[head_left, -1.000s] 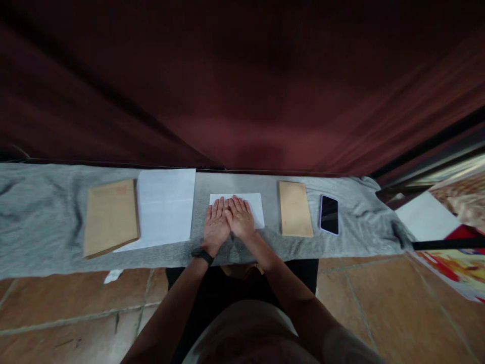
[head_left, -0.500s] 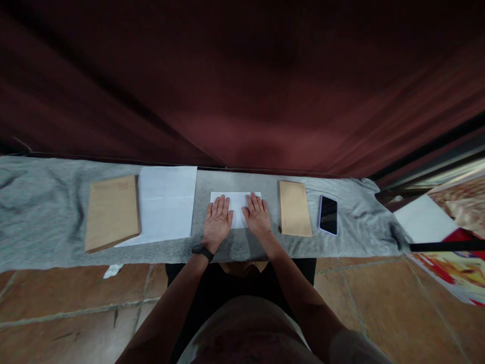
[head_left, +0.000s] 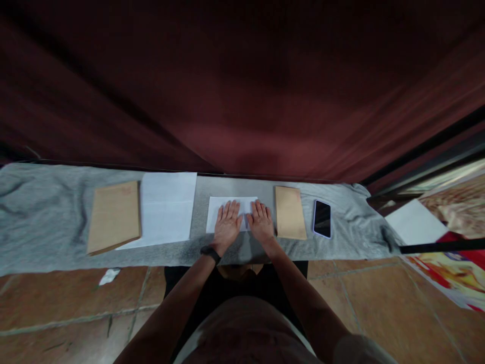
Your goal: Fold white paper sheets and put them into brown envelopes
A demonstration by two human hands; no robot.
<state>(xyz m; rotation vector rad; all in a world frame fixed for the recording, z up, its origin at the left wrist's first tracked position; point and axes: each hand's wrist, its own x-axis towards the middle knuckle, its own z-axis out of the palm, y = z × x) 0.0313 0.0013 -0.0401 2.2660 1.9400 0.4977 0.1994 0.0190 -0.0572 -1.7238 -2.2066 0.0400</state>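
A folded white sheet of paper (head_left: 212, 216) lies flat in front of me on a grey cloth. My left hand (head_left: 228, 225) rests palm down on its middle, fingers stretched out. On the paper's right end lies my right hand (head_left: 260, 222), also flat, with its fingertips pointing away from me. The two thumbs are close to each other. Just right of my right hand is a brown envelope (head_left: 290, 212). To the left are larger white sheets (head_left: 168, 210), and a stack of brown envelopes (head_left: 113, 217) partly covers their left side.
A phone (head_left: 322, 218) with a dark screen lies right of the single envelope. The grey cloth (head_left: 53, 222) covers a narrow bench along a dark red curtain-like surface (head_left: 242, 126). A white scrap (head_left: 109, 276) is on the tiled floor (head_left: 364, 288). Colourful packaging (head_left: 454, 268) stands at the far right.
My left hand has slid to the right along the folded paper, towards the right hand, baring the paper's left end. The right hand stays near the right end. The view has shifted slightly.
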